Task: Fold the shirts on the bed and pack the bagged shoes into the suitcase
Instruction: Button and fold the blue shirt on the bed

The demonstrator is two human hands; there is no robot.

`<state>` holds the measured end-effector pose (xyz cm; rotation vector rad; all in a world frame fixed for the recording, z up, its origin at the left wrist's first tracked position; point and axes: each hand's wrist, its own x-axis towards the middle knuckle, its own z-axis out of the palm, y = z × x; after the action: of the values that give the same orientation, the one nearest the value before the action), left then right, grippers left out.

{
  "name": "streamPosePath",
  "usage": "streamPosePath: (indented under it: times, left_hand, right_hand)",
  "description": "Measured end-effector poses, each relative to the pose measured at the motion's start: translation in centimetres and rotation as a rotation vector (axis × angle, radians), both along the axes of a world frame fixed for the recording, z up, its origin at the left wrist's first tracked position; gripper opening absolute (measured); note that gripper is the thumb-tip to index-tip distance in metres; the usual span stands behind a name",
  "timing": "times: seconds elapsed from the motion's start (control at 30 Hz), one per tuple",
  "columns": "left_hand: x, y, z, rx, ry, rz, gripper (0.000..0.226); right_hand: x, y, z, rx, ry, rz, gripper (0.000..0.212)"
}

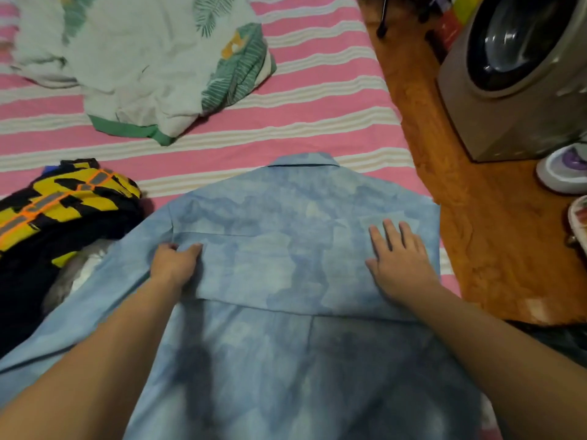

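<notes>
Blue mottled shirt [286, 249] lies back-up on the pink striped bed [317, 100], collar away from the camera, right sleeve folded across the back. Left hand [173, 265] has fingers curled, pinching a fold of shirt fabric near the left shoulder; right hand [398, 262] lies flat with fingers straight and spread, pressing on the shirt's right side. Yellow-black garment [63, 198] sits at the shirt's left, white leaf-print quilt [143, 65] further up the bed, washing machine [521, 74] on the floor at right.

free: striped sheet [317, 122] beyond collar | blocked left: yellow-black garment [63, 211]
</notes>
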<state>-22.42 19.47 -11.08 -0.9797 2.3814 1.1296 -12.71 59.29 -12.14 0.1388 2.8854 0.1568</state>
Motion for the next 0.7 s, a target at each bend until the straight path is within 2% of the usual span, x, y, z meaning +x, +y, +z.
streamPosePath:
  times: [0.07, 0.1, 0.17, 0.23, 0.3, 0.37, 0.43, 0.5, 0.53, 0.57, 0.63, 0.7]
  left_hand:
    - [-0.3, 0.4, 0.2, 0.022, -0.002, -0.082, 0.035]
    - [-0.5, 0.6, 0.5, -0.028, 0.076, -0.144, 0.024]
    - [-1.0, 0.5, 1.0, -0.192, 0.308, -0.223, 0.025]
    - [-1.9, 0.5, 1.8, -0.242, 0.438, -0.247, 0.026]
    - [-2.8, 0.3, 1.7, -0.263, 0.422, -0.249, 0.022]
    - [-2.8, 0.6, 1.3, -0.482, 0.367, -0.272, 0.036]
    - [-1.2, 2.4, 0.6, -0.663, 0.471, -0.493, 0.049]
    - [1.6, 5.5, -0.7, -0.663, 0.535, -0.903, 0.053]
    - [3.2, 7.0, -1.9, -0.646, 0.488, -1.07, 0.055]
    - [4.4, 8.0, -3.1, -0.644, 0.42, -1.146, 0.058]
    - [5.1, 8.2, -5.1, -0.654, 0.26, -1.104, 0.067]
    - [4.8, 6.8, -6.6, -0.694, 0.19, -1.003, 0.073]
  right_hand:
    - [0.5, 0.9, -1.0, 0.014, -0.005, -0.007, 0.069]
    - [0.6, 1.1, -1.2, 0.009, 0.011, -0.009, 0.071]
    - [0.6, 1.0, -1.1, -0.027, 0.028, -0.045, 0.073]
    - [0.3, 0.9, -0.8, -0.063, 0.033, -0.081, 0.073]
    - [0.0, 1.1, -0.9, -0.04, 0.012, -0.08, 0.075]
    - [-0.2, 1.4, -0.8, -0.03, 0.003, -0.066, 0.075]
    - [-0.2, 1.1, -0.9, -0.019, 0.026, -0.081, 0.074]
    - [-0.5, -0.2, -0.8, 0.002, 0.079, -0.07, 0.069]
    - [-0.5, -0.7, -1.1, 0.01, 0.125, -0.04, 0.066]
    - [-0.6, -0.9, -1.3, 0.01, 0.165, -0.017, 0.065]
    - [-0.6, -0.3, -1.8, 0.027, 0.18, -0.037, 0.066]
    - [-0.4, 1.2, -2.5, 0.06, 0.136, -0.079, 0.07]
